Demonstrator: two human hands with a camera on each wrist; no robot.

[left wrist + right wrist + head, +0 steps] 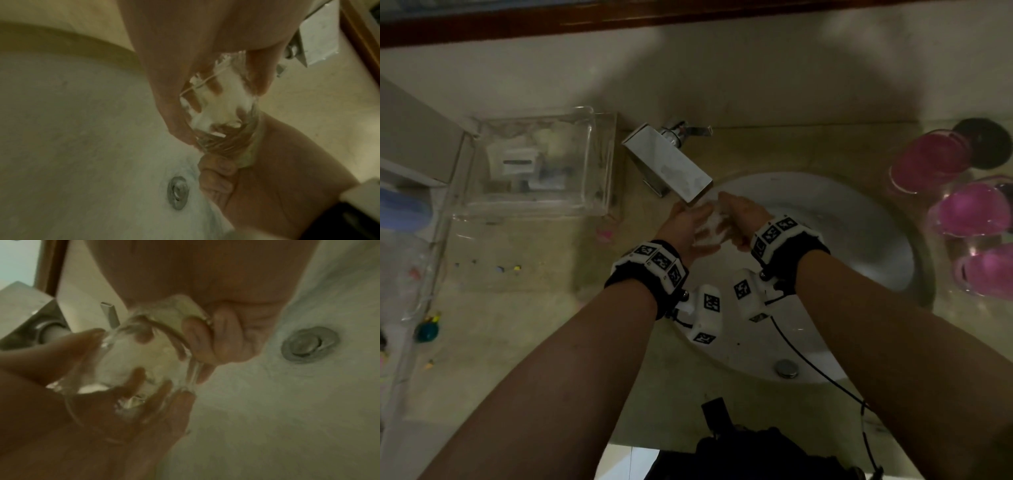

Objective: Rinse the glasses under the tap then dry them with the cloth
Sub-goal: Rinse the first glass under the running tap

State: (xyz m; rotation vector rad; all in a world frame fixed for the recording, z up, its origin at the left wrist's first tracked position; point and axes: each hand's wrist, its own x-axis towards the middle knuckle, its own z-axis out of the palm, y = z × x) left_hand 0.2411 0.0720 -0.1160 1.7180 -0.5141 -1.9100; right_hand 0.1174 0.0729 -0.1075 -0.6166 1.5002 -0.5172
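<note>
Both forearms fill the bottom of the head view, and further on the left hand [690,228] and right hand [741,219] close from both sides around a small clear drinking glass [714,228], held over the round white basin [859,219] just under the flat steel tap spout [671,164]. Whether water runs is hard to see. Pink-tinted glasses [969,209] stand on the counter at the right; no cloth is visible.

From the left wrist, fingers curl around the glass wall. It is probably wet, slippery and breakable, so holding the wall, not the rim, seems safest.

From the right wrist, the glass rim is blurred and the right fingers [205,344] wrap its side.
</note>
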